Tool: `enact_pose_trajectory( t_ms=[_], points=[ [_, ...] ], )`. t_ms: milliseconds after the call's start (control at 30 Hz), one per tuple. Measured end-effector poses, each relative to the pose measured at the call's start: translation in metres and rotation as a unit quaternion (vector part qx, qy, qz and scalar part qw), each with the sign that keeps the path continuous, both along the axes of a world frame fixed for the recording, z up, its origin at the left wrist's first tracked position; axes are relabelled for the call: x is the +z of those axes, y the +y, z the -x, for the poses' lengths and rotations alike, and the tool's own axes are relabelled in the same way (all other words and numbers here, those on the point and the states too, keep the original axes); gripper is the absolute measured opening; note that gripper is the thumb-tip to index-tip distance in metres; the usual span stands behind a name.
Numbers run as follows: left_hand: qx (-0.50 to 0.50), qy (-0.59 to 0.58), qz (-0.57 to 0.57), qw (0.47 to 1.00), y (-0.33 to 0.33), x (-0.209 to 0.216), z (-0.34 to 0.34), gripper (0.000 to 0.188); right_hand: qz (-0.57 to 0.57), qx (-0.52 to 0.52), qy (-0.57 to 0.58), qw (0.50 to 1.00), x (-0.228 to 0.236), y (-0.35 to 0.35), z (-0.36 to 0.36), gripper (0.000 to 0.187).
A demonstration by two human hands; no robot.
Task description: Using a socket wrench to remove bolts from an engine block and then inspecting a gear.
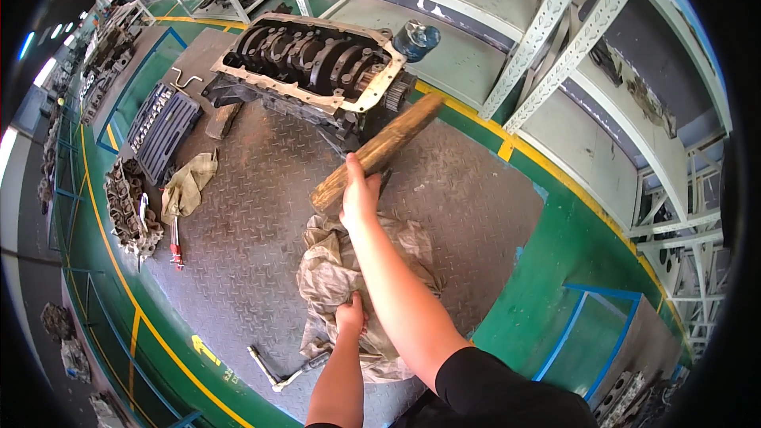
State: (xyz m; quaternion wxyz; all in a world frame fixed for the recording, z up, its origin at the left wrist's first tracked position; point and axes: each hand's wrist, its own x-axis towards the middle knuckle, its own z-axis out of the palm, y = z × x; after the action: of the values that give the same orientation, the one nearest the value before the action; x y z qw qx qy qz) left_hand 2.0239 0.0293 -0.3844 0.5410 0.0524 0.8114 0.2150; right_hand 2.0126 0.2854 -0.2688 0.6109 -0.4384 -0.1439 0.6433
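A long wooden block (380,147) slants up to the right over the metal plate. My right hand (361,190) is closed around its nearer part, with the thumb along the side. A dark slim piece shows just right of that hand; I cannot make out what it is. My left hand (350,315) is closed on a crumpled, dirty beige cloth (325,265), which lies beneath my right forearm. Beyond the wooden block stands an engine block (305,63), open side up with its crankshaft showing and a blue oil filter (415,40) at its right end.
A socket set case (162,127) lies open at left, near a small wood piece (223,121), a cylinder head (129,210), a rag (190,184) and a red-handled tool (176,246). A ratchet wrench (277,376) lies near my left forearm. Metal shelving (547,47) lines the right.
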Motion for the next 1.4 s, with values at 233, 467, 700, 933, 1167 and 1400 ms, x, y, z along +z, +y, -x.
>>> enact_pose_trajectory(
  t_ms=[233, 467, 700, 933, 1167, 1400],
  points=[
    [0.030, -0.010, 0.005, 0.999, -0.008, -0.002, 0.011, 0.070, 0.084, -0.096, 0.088, 0.988, -0.021, -0.021, -0.141, 0.037],
    [0.022, -0.010, -0.011, 1.000, -0.006, -0.005, 0.005, 0.069, -0.011, -0.169, -0.012, 0.985, 0.041, 0.012, -0.102, 0.042],
    [0.032, -0.010, 0.002, 0.999, -0.009, -0.001, 0.010, 0.070, 0.021, 0.056, 0.098, 0.993, 0.017, -0.015, -0.096, 0.039],
    [0.032, 0.000, -0.018, 0.999, -0.005, 0.000, 0.005, 0.070, 0.041, -0.278, 0.094, 0.955, 0.055, 0.014, -0.145, 0.046],
    [0.025, -0.016, -0.001, 1.000, -0.008, -0.009, 0.009, 0.071, 0.008, 0.042, 0.033, 0.999, 0.032, 0.003, -0.042, 0.043],
    [0.038, -0.003, -0.019, 0.999, -0.007, 0.002, 0.008, 0.069, 0.094, -0.342, 0.046, 0.934, 0.072, 0.011, -0.172, 0.041]
  ],
)
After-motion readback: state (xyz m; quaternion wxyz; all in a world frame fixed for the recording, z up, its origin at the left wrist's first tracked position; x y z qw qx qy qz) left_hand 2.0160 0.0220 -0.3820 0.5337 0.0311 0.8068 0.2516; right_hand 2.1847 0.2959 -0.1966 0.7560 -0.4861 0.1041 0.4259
